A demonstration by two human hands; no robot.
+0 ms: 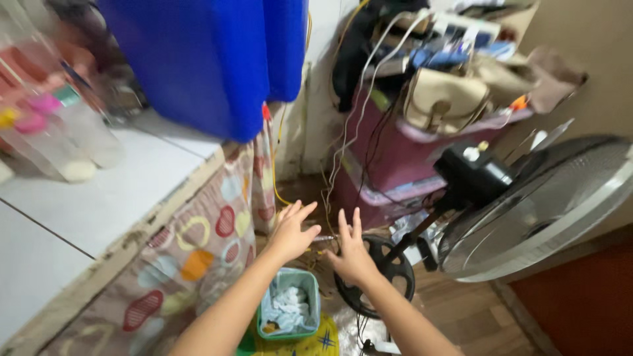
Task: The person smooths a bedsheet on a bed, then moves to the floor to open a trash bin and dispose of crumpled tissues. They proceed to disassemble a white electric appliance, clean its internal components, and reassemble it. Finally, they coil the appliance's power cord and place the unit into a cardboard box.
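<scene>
The left hand [290, 232] is spread open, fingers apart, holding nothing. The right hand [351, 249] beside it is open too, palm down and empty. Both reach forward over the floor, just in front of the round black base [377, 277] of a pedestal fan [527, 204]. The right hand hovers at the near rim of that base; whether it touches cannot be told. The left hand is a little farther from it, towards the counter [99, 198].

The fan leans steeply, its grille head tipped away from the base and its black motor housing [471, 173] hanging out over the floor. It looks unsteady: a knock to the base could bring it down. White and dark cables [343, 151] trail down from the shelf unit behind the base and gather near the hands, where fingers could snag them and drag something off.

On the near side of the base, below the wrists, stands a small teal bin [289, 311] holding crumpled white paper or cloth. Behind the base, a pink plastic drawer unit [389, 165] is heaped with a tan bag [443, 99], cords and small items. Clear plastic bottles [59, 132] stand on the white counter, whose front is hung with a patterned curtain [191, 250].
</scene>
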